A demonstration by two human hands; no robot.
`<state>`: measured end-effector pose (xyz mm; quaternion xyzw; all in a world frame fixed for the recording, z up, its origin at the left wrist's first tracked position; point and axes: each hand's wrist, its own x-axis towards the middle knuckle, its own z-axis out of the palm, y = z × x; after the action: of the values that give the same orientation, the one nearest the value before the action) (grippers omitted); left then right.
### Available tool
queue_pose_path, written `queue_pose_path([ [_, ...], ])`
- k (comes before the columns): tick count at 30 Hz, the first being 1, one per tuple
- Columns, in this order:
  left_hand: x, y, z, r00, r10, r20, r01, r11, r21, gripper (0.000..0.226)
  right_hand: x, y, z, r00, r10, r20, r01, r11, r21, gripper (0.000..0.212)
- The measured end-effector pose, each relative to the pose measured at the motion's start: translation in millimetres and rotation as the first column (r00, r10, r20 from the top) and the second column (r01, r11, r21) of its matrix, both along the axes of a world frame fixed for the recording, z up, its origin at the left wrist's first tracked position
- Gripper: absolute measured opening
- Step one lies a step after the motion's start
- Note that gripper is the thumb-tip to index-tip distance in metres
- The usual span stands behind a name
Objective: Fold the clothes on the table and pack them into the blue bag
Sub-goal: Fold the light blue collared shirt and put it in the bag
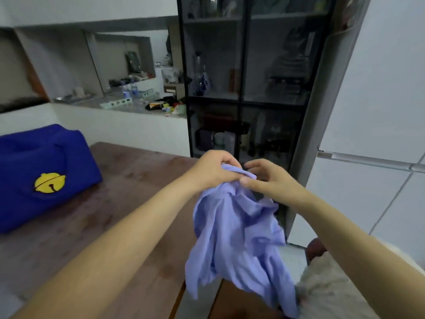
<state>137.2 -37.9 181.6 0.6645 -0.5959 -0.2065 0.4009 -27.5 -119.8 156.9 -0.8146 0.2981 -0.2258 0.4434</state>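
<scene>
A light purple shirt (239, 240) hangs crumpled in the air over the right edge of the brown table (96, 226). My left hand (211, 169) grips its bunched top edge from the left. My right hand (266, 178) pinches the same edge just to the right, thumb on the cloth. The shirt's lower part dangles past the table edge. The blue bag (43, 171), with a yellow bell badge on its side, stands on the table at the far left, well apart from both hands.
A black-framed glass cabinet (248, 84) stands behind the hands. A white fridge (377, 116) fills the right. A cluttered counter (128, 102) runs along the back left. A fluffy beige cushion on a chair (331, 282) sits at the lower right.
</scene>
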Motion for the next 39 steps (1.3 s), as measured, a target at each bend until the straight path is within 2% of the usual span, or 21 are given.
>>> queue_pose_path([
  [2, 11, 9, 5, 0.998, 0.056, -0.030, -0.056, 0.998, 0.022, 0.011, 29, 13, 2, 0.992, 0.120, -0.048, -0.122, 0.991, -0.057, 0.057],
  [3, 19, 13, 6, 0.993, 0.112, -0.033, -0.112, 0.994, 0.017, 0.011, 42, 19, 2, 0.994, 0.097, -0.043, -0.101, 0.991, -0.092, 0.067],
  [5, 35, 22, 9, 0.970, 0.238, -0.049, -0.239, 0.971, -0.015, 0.009, 63, 31, 3, 0.994, -0.086, 0.066, 0.096, 0.979, -0.177, 0.074],
  [7, 51, 32, 13, 0.922, 0.339, -0.184, -0.346, 0.938, -0.004, 0.012, 74, 47, 6, 0.948, -0.199, 0.249, 0.253, 0.944, -0.211, 0.051],
  [8, 58, 37, 15, 0.891, 0.371, -0.261, -0.382, 0.924, 0.011, 0.014, 78, 55, 7, 0.936, -0.185, 0.300, 0.253, 0.945, -0.208, 0.036],
  [9, 64, 41, 16, 0.859, 0.402, -0.319, -0.415, 0.909, 0.026, 0.015, 83, 61, 6, 0.944, -0.145, 0.298, 0.212, 0.955, -0.206, 0.028],
  [11, 75, 45, 16, 0.781, 0.435, -0.449, -0.468, 0.883, 0.043, 0.019, 90, 74, -1, 0.986, -0.037, 0.161, 0.071, 0.976, -0.207, 0.030],
  [14, 81, 45, 18, 0.511, 0.363, -0.779, -0.516, 0.854, 0.059, 0.029, 102, 92, -18, 0.996, 0.063, -0.060, -0.073, 0.980, -0.186, 0.043],
  [16, 77, 46, 21, 0.312, 0.272, -0.910, -0.512, 0.856, 0.080, 0.033, 113, 97, -31, 0.994, 0.061, -0.091, -0.074, 0.987, -0.140, 0.056],
  [17, 74, 48, 23, 0.268, 0.229, -0.936, -0.485, 0.871, 0.074, 0.035, 118, 99, -36, 0.996, 0.045, -0.075, -0.055, 0.991, -0.124, 0.061],
  [18, 71, 48, 25, 0.274, 0.206, -0.939, -0.459, 0.886, 0.060, 0.037, 125, 98, -40, 0.998, 0.017, -0.052, -0.023, 0.993, -0.120, 0.065],
  [21, 65, 54, 29, 0.399, 0.178, -0.899, -0.374, 0.927, 0.017, 0.046, 142, 92, -43, 0.995, -0.087, 0.047, 0.090, 0.995, -0.048, 0.064],
  [23, 67, 53, 26, 0.489, 0.198, -0.850, -0.343, 0.939, 0.021, 0.051, 147, 83, -42, 0.986, -0.144, 0.083, 0.141, 0.989, 0.042, 0.045],
  [25, 70, 52, 20, 0.641, 0.240, -0.729, -0.312, 0.949, 0.038, 0.058, 148, 72, -42, 0.980, -0.179, 0.087, 0.177, 0.984, 0.034, 0.016],
  [27, 76, 53, 10, 0.855, 0.296, -0.427, -0.310, 0.950, 0.039, 0.062, 143, 59, -41, 0.964, -0.225, 0.142, 0.231, 0.972, -0.028, 0.017],
  [29, 86, 56, -4, 0.947, 0.319, -0.044, -0.320, 0.947, -0.021, 0.047, 132, 48, -34, 0.943, -0.256, 0.212, 0.276, 0.958, -0.072, 0.019],
  [31, 89, 65, -12, 0.845, 0.406, 0.349, -0.403, 0.911, -0.084, 0.006, 122, 40, -22, 0.942, -0.224, 0.250, 0.258, 0.959, -0.114, 0.017],
  [33, 87, 70, -17, 0.605, 0.459, 0.651, -0.467, 0.866, -0.177, 0.024, 115, 31, -12, 0.965, -0.167, 0.201, 0.210, 0.953, -0.220, 0.020],
  [35, 83, 72, -14, 0.491, 0.480, 0.727, -0.486, 0.844, -0.228, 0.028, 107, 17, -7, 0.983, -0.172, 0.059, 0.181, 0.903, -0.391, 0.019],
  [37, 85, 72, -7, 0.426, 0.468, 0.774, -0.528, 0.823, -0.207, 0.026, 97, 1, -7, 0.958, -0.262, -0.121, 0.146, 0.801, -0.581, 0.020],
  [39, 90, 73, -2, 0.388, 0.446, 0.807, -0.567, 0.805, -0.172, 0.023, 85, -10, -8, 0.918, -0.341, -0.203, 0.128, 0.739, -0.661, 0.019],
])
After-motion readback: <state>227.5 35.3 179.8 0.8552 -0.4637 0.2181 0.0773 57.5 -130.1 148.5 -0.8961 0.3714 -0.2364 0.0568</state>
